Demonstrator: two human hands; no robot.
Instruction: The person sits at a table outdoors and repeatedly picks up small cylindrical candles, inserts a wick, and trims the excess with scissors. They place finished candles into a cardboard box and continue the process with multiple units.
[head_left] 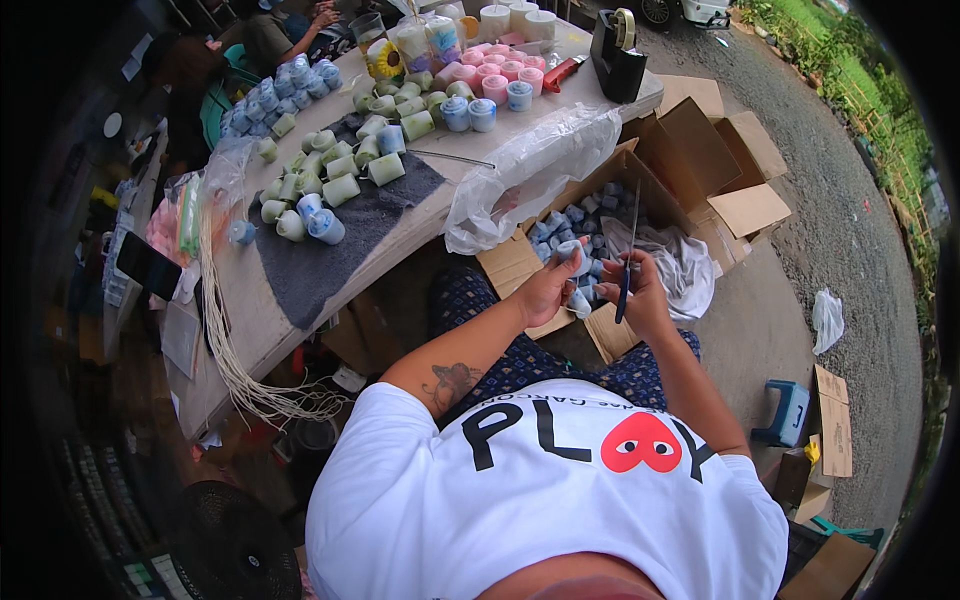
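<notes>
My left hand (541, 293) is closed around a small pale blue and white candle (571, 260), held above an open cardboard box (655, 185). Close beside it, my right hand (649, 297) grips a knife (624, 288) by its dark blue handle, the long thin blade pointing up and away from me. Many blue and white candles (585, 215) fill the box beneath my hands. A whitish cloth (685, 270) drapes over the box's right side.
At left, the table (380, 270) bears green candles (341, 190) on a dark grey towel (300, 270), pink candles (495, 88), a black tape dispenser (619, 60) and a clear plastic bag (530, 180). Pale cords (225, 340) hang off its edge. A blue stool (785, 412) stands right.
</notes>
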